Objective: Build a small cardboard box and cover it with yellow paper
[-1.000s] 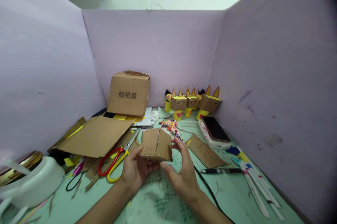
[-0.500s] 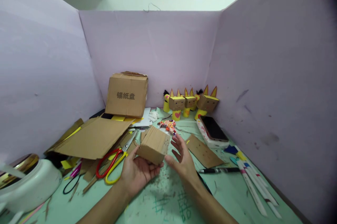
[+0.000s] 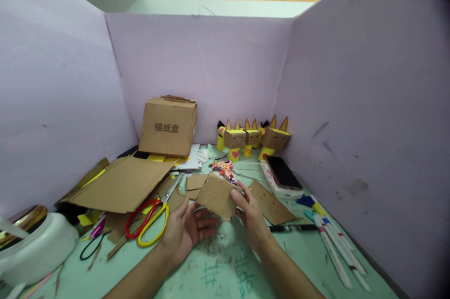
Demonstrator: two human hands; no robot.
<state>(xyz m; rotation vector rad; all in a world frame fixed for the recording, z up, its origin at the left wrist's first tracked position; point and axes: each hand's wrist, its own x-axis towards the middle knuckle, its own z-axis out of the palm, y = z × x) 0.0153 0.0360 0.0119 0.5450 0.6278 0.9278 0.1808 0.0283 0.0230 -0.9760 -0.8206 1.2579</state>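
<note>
A small cardboard box is tilted above the green table, one flat brown face toward me. My right hand grips its right edge, thumb on the front and fingers behind. My left hand is palm up with its fingers apart, just left of and below the box, and holds nothing. Behind the box lies a glue gun-shaped item with a colourful pattern. Scissors with one red and one yellow handle rest left of my left hand.
Cardboard sheets and a large box stand left. Cardboard figures line the back. On the right are a phone, a flat cardboard piece, a black pen and several markers. A white pot-like object is at far left.
The small box has passed from my left hand to my right and turned to show another face. My left hand has let go. Cardboard pieces behind the box now show more.
</note>
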